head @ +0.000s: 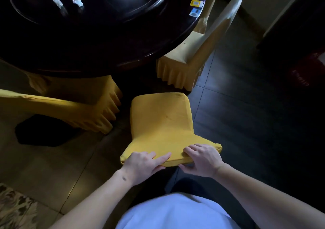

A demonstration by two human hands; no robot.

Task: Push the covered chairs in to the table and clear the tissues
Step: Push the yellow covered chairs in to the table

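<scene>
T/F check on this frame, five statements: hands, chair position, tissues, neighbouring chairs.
1. Both hands grip the top of the yellow fabric-covered chair's backrest. True: left hand, right hand.
2. That chair's seat is already tucked under the dark round wooden table. False: the seat sits clear of the table edge.
3. Two crumpled white tissues lie on the table's raised centre. True.
4. The left hand holds a tissue. False: it holds only the chair back.
5. The paler yellow covered chair to the right sits partly under the table. True.
</scene>
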